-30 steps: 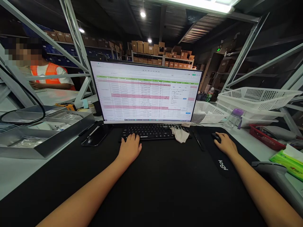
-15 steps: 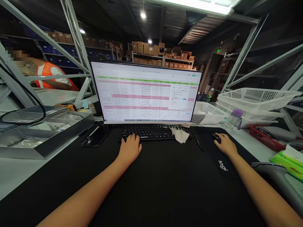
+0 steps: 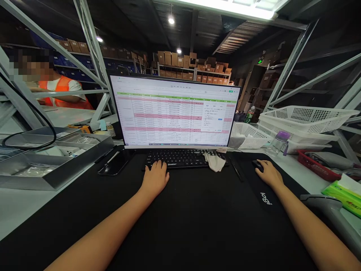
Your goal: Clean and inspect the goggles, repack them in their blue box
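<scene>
Keyboard beneath left fingers, mouse held under right fingers

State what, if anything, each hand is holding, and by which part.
The right hand holds the mouse from above; the exact grip is partly hidden. The left hand holds nothing: its fingers rest on the keyboard.

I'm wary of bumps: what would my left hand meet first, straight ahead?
Your left hand would meet the keyboard first, where it appears to rest; the screen seems next, though depth is unclear.
</scene>
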### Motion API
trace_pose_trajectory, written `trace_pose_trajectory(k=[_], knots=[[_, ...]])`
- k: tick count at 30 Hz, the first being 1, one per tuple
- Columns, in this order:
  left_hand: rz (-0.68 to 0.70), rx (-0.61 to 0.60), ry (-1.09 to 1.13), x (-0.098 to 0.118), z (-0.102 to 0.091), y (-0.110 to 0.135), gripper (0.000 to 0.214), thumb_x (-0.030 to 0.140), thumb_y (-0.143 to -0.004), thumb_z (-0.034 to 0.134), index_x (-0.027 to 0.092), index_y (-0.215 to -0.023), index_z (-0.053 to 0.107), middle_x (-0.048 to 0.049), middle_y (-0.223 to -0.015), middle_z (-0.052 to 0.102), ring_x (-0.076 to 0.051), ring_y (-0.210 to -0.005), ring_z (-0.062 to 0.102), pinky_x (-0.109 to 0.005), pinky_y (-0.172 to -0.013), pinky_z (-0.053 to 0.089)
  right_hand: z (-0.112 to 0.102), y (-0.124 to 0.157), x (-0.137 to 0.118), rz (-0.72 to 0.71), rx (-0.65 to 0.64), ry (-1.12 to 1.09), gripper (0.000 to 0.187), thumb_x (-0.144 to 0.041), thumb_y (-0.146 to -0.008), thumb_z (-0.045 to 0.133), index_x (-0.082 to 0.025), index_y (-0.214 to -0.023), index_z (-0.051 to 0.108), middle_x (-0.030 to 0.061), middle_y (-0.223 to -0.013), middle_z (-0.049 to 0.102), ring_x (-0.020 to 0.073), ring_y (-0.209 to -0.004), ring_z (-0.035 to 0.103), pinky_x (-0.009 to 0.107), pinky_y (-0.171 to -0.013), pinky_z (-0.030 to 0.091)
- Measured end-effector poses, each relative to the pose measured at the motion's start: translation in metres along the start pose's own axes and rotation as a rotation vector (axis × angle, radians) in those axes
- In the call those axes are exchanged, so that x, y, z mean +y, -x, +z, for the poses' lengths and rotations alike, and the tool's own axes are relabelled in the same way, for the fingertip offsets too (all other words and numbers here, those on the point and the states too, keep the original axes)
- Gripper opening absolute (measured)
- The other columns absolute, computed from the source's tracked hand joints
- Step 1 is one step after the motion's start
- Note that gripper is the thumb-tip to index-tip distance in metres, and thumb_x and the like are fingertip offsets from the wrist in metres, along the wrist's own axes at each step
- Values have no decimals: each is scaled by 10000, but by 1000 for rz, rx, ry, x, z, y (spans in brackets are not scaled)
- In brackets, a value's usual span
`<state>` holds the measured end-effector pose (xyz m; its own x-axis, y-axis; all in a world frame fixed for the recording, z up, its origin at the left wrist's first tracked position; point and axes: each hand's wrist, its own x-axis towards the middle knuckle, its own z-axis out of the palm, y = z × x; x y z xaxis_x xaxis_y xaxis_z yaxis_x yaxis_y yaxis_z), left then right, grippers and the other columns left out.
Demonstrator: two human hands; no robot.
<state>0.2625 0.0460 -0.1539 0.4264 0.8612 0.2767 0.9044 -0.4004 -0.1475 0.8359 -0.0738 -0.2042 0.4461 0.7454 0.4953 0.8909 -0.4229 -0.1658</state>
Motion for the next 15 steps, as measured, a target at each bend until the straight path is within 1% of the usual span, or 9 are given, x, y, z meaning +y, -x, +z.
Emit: trace_pose_trajectory(k=[3, 9, 15], knots=[[0, 0, -2, 0, 0, 0, 527, 263, -1067, 410, 58, -1529, 560, -272, -1602, 544, -416, -1479, 517, -677, -1176, 466, 0, 0, 0, -7, 10, -14, 524, -393, -927, 583, -198, -1398, 704, 160, -1386, 651, 323, -1246, 684, 482, -1112, 547], [-2, -5, 6, 1, -2, 1, 518, 256, -1068, 417, 58, -1524, 564, -277, -1609, 534, -412, -1484, 519, -685, -1184, 460, 2, 0, 3, 1, -10, -7, 548, -427, -938, 571, -208, -1428, 686, 155, -1410, 642, 328, -1266, 676, 487, -1098, 553], [3, -14, -17, 1, -4, 1, 524, 261, -1076, 405, 52, -1534, 551, -265, -1617, 531, -404, -1493, 509, -676, -1188, 461, 5, -1, 5, -5, 1, -13, 548, -420, -937, 568, -201, -1426, 685, 155, -1409, 645, 323, -1273, 676, 480, -1110, 547]])
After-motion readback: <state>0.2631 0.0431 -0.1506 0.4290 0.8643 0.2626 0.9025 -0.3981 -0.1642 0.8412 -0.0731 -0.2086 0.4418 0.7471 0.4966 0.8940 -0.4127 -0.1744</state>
